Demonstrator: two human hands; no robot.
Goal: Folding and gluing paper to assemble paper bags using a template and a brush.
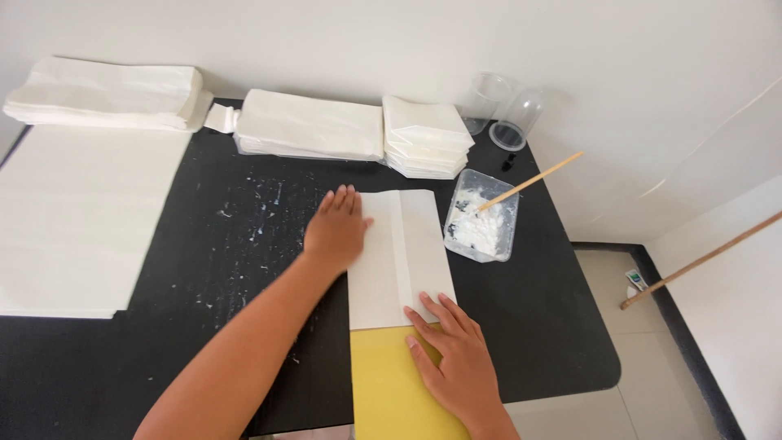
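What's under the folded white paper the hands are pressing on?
A yellow sheet sticks out below the white paper, on the black table. How far it runs under the paper is hidden; both hands press on top.

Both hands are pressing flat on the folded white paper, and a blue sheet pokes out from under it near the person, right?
Not quite. The left hand and right hand do press flat on the folded white paper, but the head view shows the smooth sheet poking out from under it is yellow, not blue.
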